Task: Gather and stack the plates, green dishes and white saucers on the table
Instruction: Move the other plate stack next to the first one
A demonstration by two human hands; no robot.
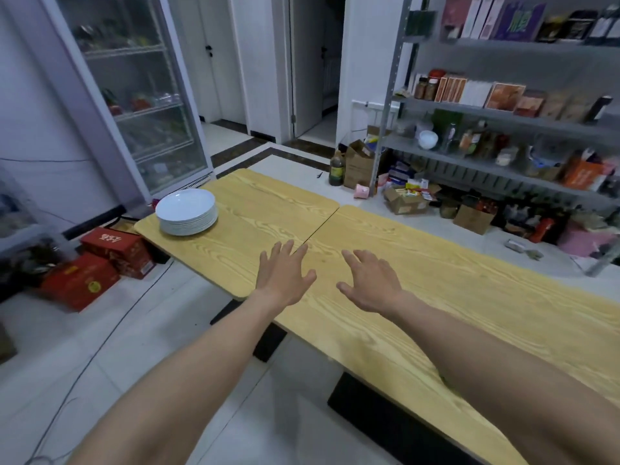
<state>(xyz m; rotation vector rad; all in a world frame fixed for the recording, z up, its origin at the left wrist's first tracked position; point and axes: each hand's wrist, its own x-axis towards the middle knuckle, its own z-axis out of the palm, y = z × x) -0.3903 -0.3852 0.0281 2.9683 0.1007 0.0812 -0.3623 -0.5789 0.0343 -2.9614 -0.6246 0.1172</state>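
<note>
A stack of several white plates [186, 212] stands near the far left corner of the light wooden table [419, 263]. My left hand [285, 271] hovers over the seam between the two tabletops, fingers spread, holding nothing. My right hand [370, 280] is beside it, a short way to the right, also spread and holding nothing. Both hands are well to the right of the plate stack and apart from it. No green dishes or saucers show in this view.
Red cartons [100, 260] sit on the floor left of the table. A glass-door fridge [134, 88] stands behind the plates. Grey shelving [503, 129] packed with goods, boxes and a dark bottle [336, 168] lines the far side.
</note>
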